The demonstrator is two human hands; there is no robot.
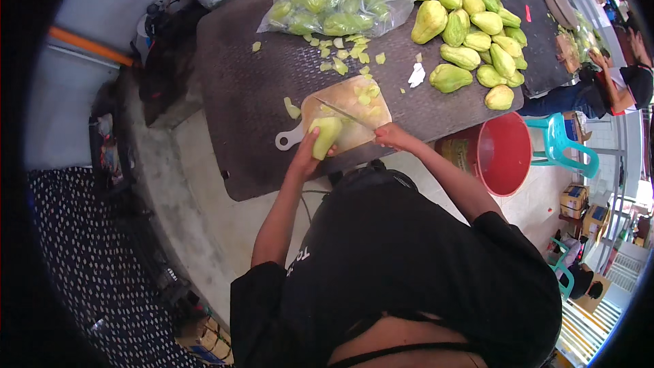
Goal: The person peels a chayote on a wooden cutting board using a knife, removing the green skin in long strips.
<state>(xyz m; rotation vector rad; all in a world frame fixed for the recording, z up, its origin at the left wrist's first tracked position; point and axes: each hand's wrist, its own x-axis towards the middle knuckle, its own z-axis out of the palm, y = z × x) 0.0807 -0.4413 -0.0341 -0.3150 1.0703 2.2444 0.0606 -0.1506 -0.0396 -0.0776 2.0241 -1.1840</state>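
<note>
My left hand (pixel 307 154) grips a pale green chayote (pixel 326 136), upright over the near left part of a cutting board (pixel 352 139) with a holed handle. Its top and one side look cut. In my right hand (pixel 396 137) is the handle of a knife (pixel 343 112), its long thin blade pointing away to the left across the board, apart from the chayote. Cut slices (pixel 369 93) lie on the board's far right part. One long offcut (pixel 292 108) rests on the table just left of the board.
A pile of whole chayotes (pixel 472 30) covers the table's (pixel 245 128) right end. Behind the board stand a clear plastic bag (pixel 337 2) of chayotes and scattered scraps (pixel 340 65). A red bin (pixel 506 156) and a teal plastic chair (pixel 559 143) are right. Another person (pixel 610 82) works far right.
</note>
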